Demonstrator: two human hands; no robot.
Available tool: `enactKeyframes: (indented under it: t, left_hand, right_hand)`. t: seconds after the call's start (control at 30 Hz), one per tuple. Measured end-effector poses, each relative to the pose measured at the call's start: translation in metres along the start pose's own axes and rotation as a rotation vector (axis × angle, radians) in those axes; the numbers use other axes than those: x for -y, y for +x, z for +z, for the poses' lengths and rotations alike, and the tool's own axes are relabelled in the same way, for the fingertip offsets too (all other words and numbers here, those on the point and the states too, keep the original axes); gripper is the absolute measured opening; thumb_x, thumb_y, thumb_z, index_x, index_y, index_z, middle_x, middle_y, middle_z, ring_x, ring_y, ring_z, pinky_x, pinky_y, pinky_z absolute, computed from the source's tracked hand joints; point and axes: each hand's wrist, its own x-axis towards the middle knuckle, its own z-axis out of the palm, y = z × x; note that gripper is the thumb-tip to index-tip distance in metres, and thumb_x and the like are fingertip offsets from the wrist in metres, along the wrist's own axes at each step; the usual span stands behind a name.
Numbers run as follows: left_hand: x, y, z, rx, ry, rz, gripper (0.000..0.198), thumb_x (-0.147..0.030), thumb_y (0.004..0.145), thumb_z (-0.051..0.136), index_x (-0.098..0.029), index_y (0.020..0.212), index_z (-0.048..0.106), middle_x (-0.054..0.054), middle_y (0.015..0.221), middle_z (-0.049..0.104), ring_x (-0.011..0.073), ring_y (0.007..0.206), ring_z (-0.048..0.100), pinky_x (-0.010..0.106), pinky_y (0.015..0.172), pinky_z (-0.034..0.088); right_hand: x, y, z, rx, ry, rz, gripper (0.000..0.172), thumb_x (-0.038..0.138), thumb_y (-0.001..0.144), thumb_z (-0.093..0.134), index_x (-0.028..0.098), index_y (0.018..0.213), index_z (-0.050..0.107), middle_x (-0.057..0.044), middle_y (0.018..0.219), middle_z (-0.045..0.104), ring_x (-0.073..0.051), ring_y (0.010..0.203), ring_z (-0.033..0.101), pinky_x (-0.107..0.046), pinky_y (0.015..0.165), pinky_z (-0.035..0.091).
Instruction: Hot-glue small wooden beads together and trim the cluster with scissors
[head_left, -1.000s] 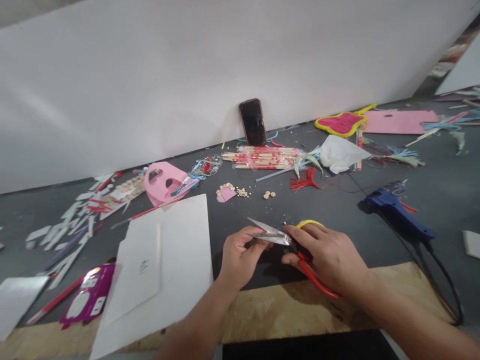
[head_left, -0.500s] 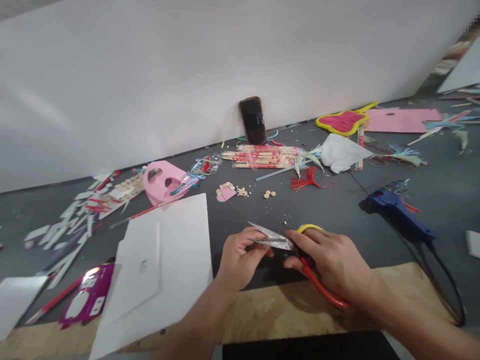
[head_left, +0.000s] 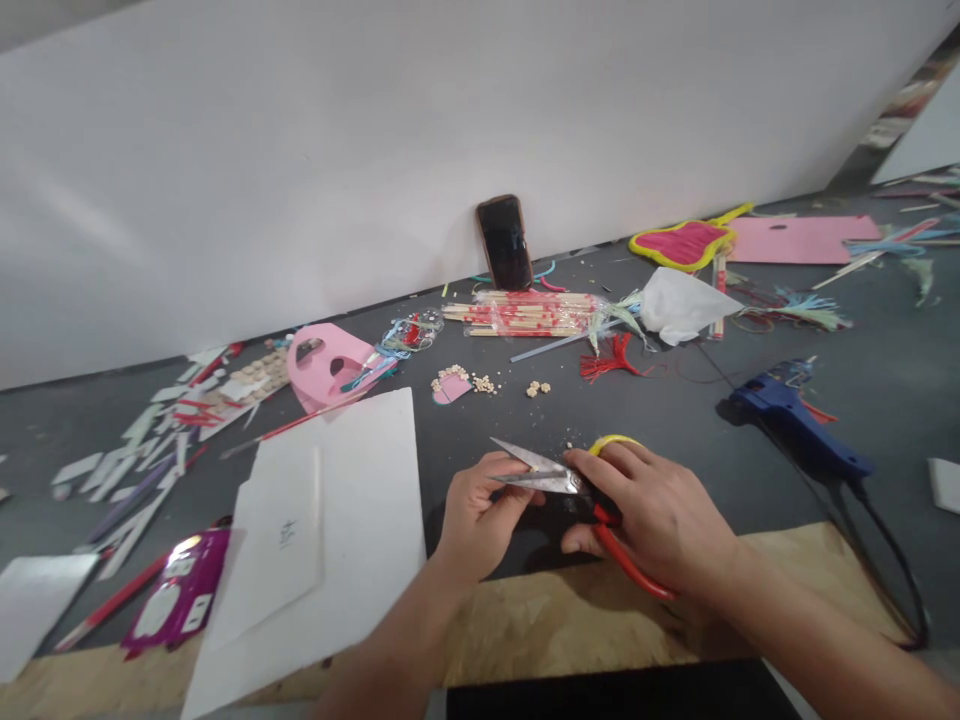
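Observation:
My right hand (head_left: 664, 505) is wrapped around a pair of scissors (head_left: 551, 478) with a red and a yellow handle loop. The blades are parted and point left, over the fingertips of my left hand (head_left: 484, 515). My left fingers are pinched together, and a small pale piece (head_left: 534, 469) shows between the blades there; the fingers hide most of it. Beyond the hands lie a pink heart-shaped piece (head_left: 452, 390) edged with small beige pieces, a little heap of similar pieces (head_left: 486, 384), and a few flower-like ones (head_left: 538, 389). Crumbs are scattered near the scissors.
A blue glue gun (head_left: 799, 425) with a cord lies at right. White sheets (head_left: 360, 520) and a purple packet (head_left: 176, 590) are at left. Behind are a phone (head_left: 505, 242) leaning on the wall, bundled sticks (head_left: 525, 313), a red tassel (head_left: 611, 360) and a pink cutout (head_left: 326, 365).
The scissors and my right hand have shifted slightly left and up. The blades look a little wider apart. My left hand stays in nearly the same place.

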Motion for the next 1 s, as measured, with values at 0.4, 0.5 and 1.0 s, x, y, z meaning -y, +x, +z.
enactKeyframes:
  t: [0.4, 0.5, 1.0]
  left_hand:
    - [0.0, -0.002, 0.0, 0.103, -0.174, -0.146, 0.019, -0.024, 0.079, 0.059, -0.015, 0.066, 0.07, 0.002, 0.056, 0.064, 0.0137, 0.054, 0.059, 0.023, 0.054, 0.043]
    - [0.0, -0.003, 0.002, 0.089, -0.197, -0.146, 0.023, -0.028, 0.081, 0.059, -0.015, 0.064, 0.068, 0.002, 0.056, 0.063, 0.0134, 0.053, 0.058, 0.022, 0.053, 0.043]
    - [0.006, -0.002, 0.005, -0.012, -0.035, -0.026, 0.028, -0.031, 0.087, 0.055, -0.016, 0.068, 0.07, 0.005, 0.067, 0.067, 0.0177, 0.068, 0.065, 0.025, 0.063, 0.05]
  right_hand:
    - [-0.002, -0.004, 0.002, -0.012, 0.001, -0.082, 0.051, 0.056, 0.093, 0.036, 0.016, 0.118, 0.057, -0.009, 0.085, 0.067, -0.022, 0.076, 0.065, -0.03, 0.06, 0.046]
    - [-0.001, -0.005, 0.002, 0.006, -0.004, -0.062, 0.05, 0.054, 0.095, 0.032, 0.017, 0.115, 0.058, -0.009, 0.083, 0.068, -0.022, 0.076, 0.066, -0.03, 0.06, 0.045]
    - [0.0, 0.001, 0.003, -0.023, -0.007, -0.007, 0.062, 0.066, 0.081, 0.051, 0.017, 0.117, 0.057, -0.012, 0.096, 0.066, -0.027, 0.089, 0.061, -0.038, 0.069, 0.051]
